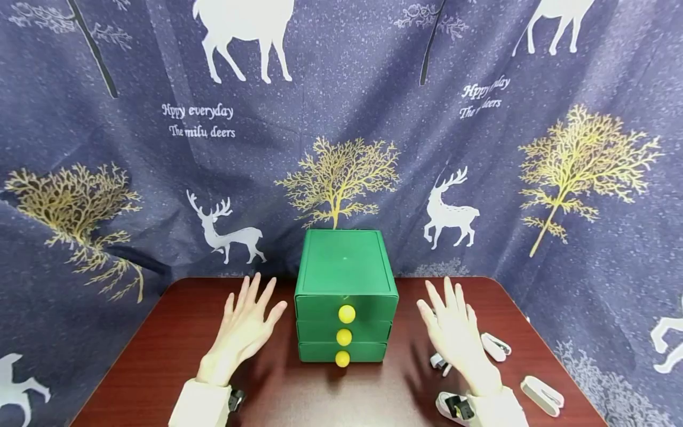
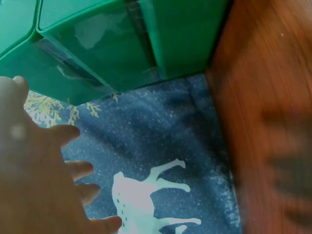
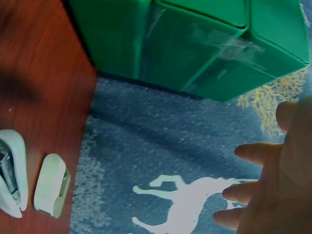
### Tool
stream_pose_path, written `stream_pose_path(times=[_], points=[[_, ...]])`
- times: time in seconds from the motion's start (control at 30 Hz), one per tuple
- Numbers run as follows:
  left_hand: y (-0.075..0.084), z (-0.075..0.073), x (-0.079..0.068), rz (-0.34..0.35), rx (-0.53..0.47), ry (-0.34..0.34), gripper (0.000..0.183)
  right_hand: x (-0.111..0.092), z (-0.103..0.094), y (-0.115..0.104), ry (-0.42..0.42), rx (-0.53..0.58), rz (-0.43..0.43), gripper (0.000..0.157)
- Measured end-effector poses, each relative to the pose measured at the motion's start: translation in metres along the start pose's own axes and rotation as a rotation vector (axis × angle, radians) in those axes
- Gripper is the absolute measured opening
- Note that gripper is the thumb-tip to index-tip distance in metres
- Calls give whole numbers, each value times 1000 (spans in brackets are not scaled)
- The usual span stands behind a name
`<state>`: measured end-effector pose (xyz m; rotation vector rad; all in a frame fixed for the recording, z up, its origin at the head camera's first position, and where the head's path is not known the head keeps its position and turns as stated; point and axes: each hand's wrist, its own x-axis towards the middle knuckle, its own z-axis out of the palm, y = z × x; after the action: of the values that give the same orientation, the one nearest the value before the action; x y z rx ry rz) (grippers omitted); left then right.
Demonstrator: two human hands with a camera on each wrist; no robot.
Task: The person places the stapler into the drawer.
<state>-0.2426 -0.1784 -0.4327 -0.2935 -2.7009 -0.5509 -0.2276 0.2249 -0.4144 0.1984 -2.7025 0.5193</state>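
A green drawer box [image 1: 345, 264] stands at the back middle of the table, with three closed drawers and a round yellow knob [image 1: 347, 314] on the top one. My left hand [image 1: 242, 329] hovers to its left, fingers straight and spread, holding nothing. On the box's other side, my right hand [image 1: 456, 335] is raised over the table with straight fingers, also holding nothing. Both wrist views show the box's green side [image 2: 122, 53] apart from the fingers. Under and beside the right hand lie several white staplers, one [image 1: 542, 395] farthest right, another [image 1: 496, 347] behind it.
The reddish-brown wooden table [image 1: 176, 332] ends at a dark blue cloth [image 1: 341, 112] printed with deer and trees. In the right wrist view, a white stapler [image 3: 50, 185] lies near the table edge. Another [image 1: 450, 406] is partly hidden by the right wrist.
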Motion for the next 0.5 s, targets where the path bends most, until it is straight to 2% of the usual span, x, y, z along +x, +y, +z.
stream_pose_path(times=[0.2,0.5], points=[[5,-1,3,-3,-46,7,64,-3,-9,-10,59,46,-33,52],[16,-7,11,-12,-107,54,58,-10,-24,-26,239,157,-96,39]])
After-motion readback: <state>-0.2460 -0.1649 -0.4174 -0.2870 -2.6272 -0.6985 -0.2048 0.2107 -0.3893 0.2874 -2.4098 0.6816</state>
